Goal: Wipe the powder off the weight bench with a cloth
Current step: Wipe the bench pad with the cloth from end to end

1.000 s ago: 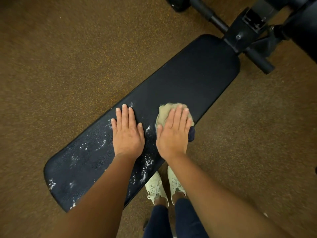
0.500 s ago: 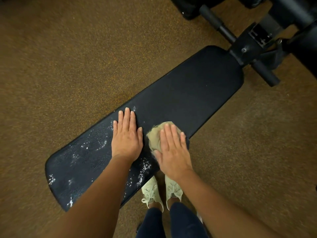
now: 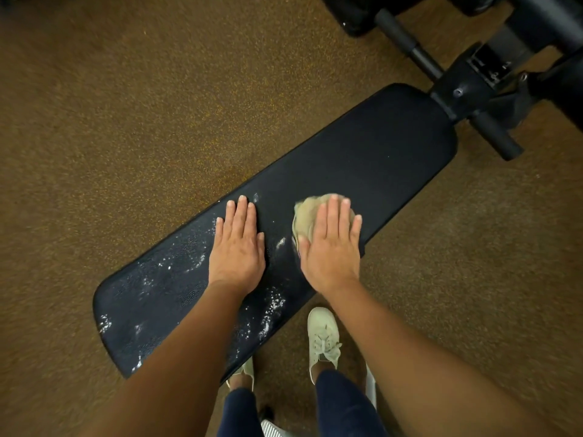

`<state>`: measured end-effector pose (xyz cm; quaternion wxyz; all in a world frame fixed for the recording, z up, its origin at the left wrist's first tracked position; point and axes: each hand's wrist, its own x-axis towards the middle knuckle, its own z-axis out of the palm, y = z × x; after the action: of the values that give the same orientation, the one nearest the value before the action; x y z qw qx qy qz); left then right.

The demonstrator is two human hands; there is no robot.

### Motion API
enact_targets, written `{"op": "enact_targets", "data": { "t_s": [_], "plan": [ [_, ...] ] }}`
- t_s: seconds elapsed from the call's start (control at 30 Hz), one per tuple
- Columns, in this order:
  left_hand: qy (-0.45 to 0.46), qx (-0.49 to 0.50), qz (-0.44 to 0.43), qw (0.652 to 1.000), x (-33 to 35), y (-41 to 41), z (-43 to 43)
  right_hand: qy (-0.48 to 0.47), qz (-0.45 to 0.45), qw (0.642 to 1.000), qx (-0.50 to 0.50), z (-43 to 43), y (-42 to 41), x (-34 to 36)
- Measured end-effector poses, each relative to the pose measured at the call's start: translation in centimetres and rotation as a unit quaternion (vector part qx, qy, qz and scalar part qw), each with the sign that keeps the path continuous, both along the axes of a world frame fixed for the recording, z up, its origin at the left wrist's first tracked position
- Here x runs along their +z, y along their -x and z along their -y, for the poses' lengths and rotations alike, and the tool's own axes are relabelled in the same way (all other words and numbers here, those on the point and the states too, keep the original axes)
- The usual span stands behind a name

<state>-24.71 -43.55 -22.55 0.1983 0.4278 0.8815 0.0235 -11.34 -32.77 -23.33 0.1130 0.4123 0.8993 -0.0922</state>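
Diagonally across the brown speckled floor (image 3: 126, 121) lies the black weight bench (image 3: 362, 159), its far end meeting a black metal frame (image 3: 463, 89). The right hand (image 3: 331, 247) lies flat, fingers straight and close together, pressing a tan cloth (image 3: 307, 216) onto the bench about midway along it. The cloth bunches out past the fingertips and the thumb. The left hand (image 3: 236, 247) rests palm down on the bench just beside the cloth, fingers straight and together. White powder (image 3: 271, 307) streaks the bench between the hands, along its near edge and toward its left end. Pale shoes (image 3: 323, 339) stand on the floor beside the bench's near edge.
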Motion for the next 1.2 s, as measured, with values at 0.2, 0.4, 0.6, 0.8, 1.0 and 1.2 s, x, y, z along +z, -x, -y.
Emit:
{"op": "enact_targets", "data": {
  "t_s": [0.2, 0.4, 0.6, 0.8, 1.0, 1.2],
  "plan": [
    [-0.007, -0.021, -0.005, 1.0, 0.0, 0.9, 0.9, 0.026, -0.008, 0.992, 0.122, 3.8, 0.4, 0.4],
    [-0.001, -0.036, -0.021, 0.999, -0.3, 2.4, 2.4, -0.01, 0.01, 1.0, 0.003, 1.7, 2.2, 0.0],
    [-0.01, -0.023, -0.029, 0.999, -0.8, 4.1, 3.8, 0.018, -0.009, 0.989, 0.147, 5.2, 4.1, 0.2],
    [-0.025, -0.039, -0.026, 0.999, -1.2, 4.7, 4.3, -0.008, -0.006, 0.999, -0.043, 1.6, 7.0, 0.0],
    [-0.033, -0.044, -0.025, 0.998, -1.4, 4.9, 4.5, 0.015, -0.027, 0.986, 0.162, 3.2, 4.7, -0.1],
    [-0.031, -0.054, -0.027, 0.998, -1.6, 5.1, 4.7, 0.0, -0.021, 0.999, -0.029, 2.7, 9.2, -0.3]
  ]
}}
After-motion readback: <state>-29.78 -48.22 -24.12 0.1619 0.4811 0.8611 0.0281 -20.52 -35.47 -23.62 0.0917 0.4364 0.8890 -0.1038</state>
